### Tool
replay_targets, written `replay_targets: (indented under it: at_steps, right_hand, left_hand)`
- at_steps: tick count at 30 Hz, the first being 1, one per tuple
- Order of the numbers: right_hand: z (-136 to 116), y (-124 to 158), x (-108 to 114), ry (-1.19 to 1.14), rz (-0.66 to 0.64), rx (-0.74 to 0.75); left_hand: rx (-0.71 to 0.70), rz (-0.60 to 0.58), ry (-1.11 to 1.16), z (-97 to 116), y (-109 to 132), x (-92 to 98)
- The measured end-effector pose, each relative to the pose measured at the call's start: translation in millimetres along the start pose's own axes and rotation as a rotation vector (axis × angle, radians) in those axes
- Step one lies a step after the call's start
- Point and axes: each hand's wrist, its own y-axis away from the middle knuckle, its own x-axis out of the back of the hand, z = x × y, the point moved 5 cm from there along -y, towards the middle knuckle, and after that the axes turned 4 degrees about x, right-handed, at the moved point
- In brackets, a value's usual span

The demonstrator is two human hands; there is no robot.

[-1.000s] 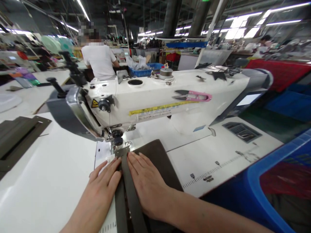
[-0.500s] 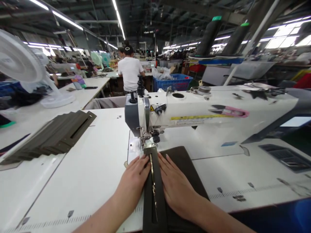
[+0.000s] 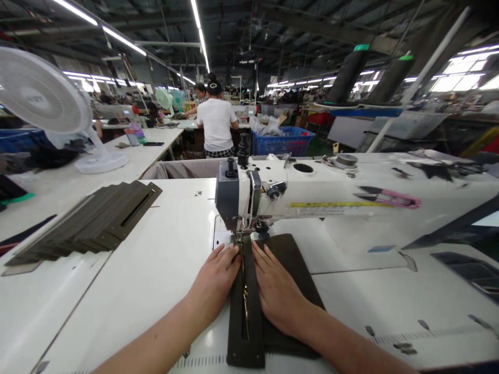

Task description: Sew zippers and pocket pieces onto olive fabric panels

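Note:
Under the needle area of a white sewing machine (image 3: 335,223) lies a dark olive strip (image 3: 255,311) with a long slot. A gold-toothed zipper (image 3: 245,293) shows through that slot. My left hand (image 3: 213,283) rests flat along the strip's left edge, fingertips close to the presser foot (image 3: 239,236). On the other side, my right hand (image 3: 277,293) lies flat with fingers extended, touching the strip's right edge and a larger dark olive panel (image 3: 296,259). That panel is partly hidden by my right hand and forearm.
A fanned stack of slotted olive strips (image 3: 93,221) lies at the left. Pink-handled thread snips (image 3: 397,198) are on the machine arm. A white fan (image 3: 47,98) stands on the left table. Ahead, a person in a white shirt (image 3: 218,124) sits near a blue basket (image 3: 286,143).
The strip has moved forward toward the needle, and its near end now shows. Both hands stay flat beside it. The camera view has shifted, so the machine appears lower and farther right.

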Motion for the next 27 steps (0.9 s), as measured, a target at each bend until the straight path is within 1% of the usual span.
replay_targets:
  at_steps: [4,9,18,24,27]
  right_hand:
    - [2.9,-2.3,-2.6,0.006,0.003,0.006]
    - [3.7,0.9,-3.8,0.027,0.025,-0.002]
    - [5.1,-0.7,-1.2,0.060,0.012,0.023]
    - [6.3,-1.4,-3.2,0.065,-0.014,0.008]
    - [6.6,-2.7,-4.2,0.053,-0.009,0.005]
  left_hand:
    - [0.003,-0.015,0.003,-1.6,-4.3,-0.2]
    - [-0.006,-0.030,0.014,-1.6,-3.2,-0.7]
    - [-0.005,0.034,0.046,-1.7,-5.2,0.4]
    - [0.008,0.010,0.058,0.1,-8.6,1.5]
    - [0.005,0.024,0.037,-1.2,-10.0,0.4]
